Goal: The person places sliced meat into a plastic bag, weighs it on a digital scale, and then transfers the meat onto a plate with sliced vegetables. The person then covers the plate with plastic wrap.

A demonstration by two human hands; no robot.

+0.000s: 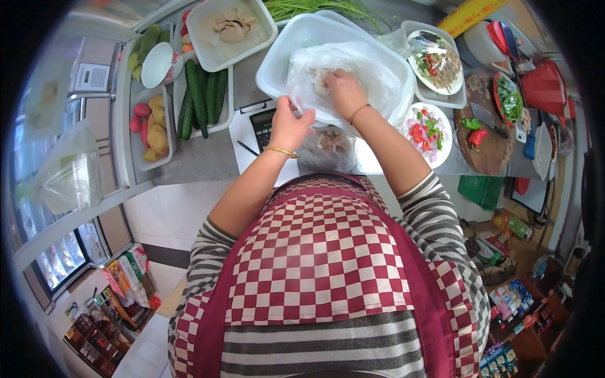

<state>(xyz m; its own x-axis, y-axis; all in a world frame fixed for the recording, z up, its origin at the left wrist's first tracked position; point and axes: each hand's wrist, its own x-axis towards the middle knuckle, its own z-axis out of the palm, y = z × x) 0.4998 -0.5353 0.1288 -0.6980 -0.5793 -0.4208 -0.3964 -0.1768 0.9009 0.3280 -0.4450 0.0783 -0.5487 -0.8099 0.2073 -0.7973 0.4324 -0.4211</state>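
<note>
A white plastic tub [274, 66] stands before me on the metal counter, with an opened clear plastic bag [378, 61] spread inside it. Pale, shredded-looking food [319, 81] lies in the bag. My right hand [344, 90] reaches into the bag, its fingertips down in that food; whether they grip any is hidden. At the tub's near left edge, my left hand [292, 124] pinches the rim of the bag between thumb and fingers. Just below the tub, a smaller clear bag [333, 144] holds pinkish-brown food pieces.
Left are trays of cucumbers [201, 94] and potatoes [158, 132], a bowl [162, 65], a calculator [263, 127] and a pen [247, 148]. Right are a plate of chopped vegetables [427, 134], a film-covered plate [436, 64], and a round wooden board [491, 149] with a cleaver [487, 118].
</note>
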